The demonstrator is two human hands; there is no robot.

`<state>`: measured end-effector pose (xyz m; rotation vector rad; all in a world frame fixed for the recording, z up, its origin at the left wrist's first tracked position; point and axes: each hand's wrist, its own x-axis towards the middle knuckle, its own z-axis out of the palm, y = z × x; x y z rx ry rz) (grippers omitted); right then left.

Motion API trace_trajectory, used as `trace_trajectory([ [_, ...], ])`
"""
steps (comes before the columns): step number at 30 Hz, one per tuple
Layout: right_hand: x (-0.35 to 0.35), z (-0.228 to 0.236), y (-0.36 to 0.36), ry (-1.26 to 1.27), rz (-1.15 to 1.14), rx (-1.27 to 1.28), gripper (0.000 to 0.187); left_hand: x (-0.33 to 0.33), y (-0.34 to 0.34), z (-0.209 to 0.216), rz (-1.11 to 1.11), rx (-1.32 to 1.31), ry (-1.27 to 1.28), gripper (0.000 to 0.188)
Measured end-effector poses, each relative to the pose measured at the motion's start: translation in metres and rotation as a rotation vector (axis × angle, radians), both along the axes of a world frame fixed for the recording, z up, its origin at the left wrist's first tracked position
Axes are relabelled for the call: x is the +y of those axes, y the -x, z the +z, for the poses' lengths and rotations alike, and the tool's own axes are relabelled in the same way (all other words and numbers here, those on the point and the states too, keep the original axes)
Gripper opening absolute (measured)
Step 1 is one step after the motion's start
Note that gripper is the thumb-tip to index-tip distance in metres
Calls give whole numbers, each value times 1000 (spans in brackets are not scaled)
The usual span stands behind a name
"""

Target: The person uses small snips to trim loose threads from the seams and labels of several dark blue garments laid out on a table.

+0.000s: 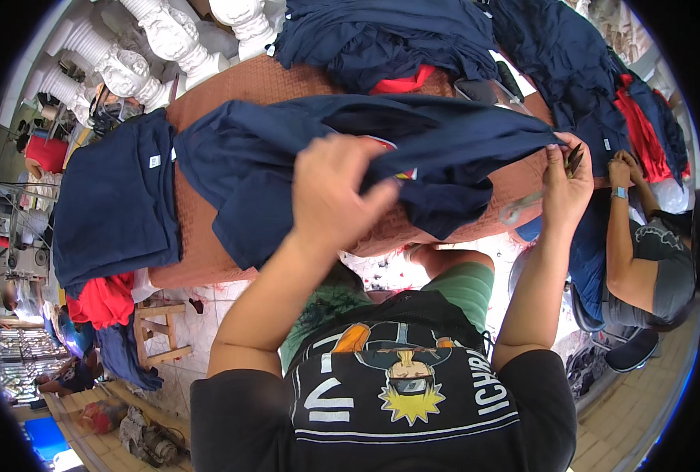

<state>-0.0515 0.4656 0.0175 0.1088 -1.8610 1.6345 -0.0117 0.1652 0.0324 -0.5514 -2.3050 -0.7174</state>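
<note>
A navy blue garment point(263, 157) lies spread over the brown cloth-covered table in front of me, with a small red and yellow print partly visible near its middle. My left hand point(334, 185) is over it, slightly blurred, thumb and fingers apart with nothing between them. At the right, my right hand point(568, 185) pinches the stretched end of the garment and lifts it above the table. Small metal thread snips point(574, 160) sit in that same hand, blades showing beside the fingers; their handles are hidden.
Folded navy garments point(118, 200) are stacked at the table's left end. A navy pile point(389, 39) with red cloth lies at the far side. Ornate white balusters point(169, 39) stand beyond the table. A co-worker's hands point(625, 169) are at more navy fabric on the right.
</note>
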Motion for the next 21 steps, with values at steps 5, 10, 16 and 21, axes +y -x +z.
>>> trace_trajectory([
  [5,23,-9,-3,-560,-293,-318,40,27,-63,-70,-442,-130,109,47],
  [10,-14,-11,-3,-573,0,-211,29,-6,-53,-68,-353,-110,-56,19],
  [16,-108,-27,-7,-602,445,-238,16,-49,7,-37,97,-174,-228,18],
  [21,-151,-48,-20,-772,591,-316,35,-55,34,-62,-44,-256,81,32],
])
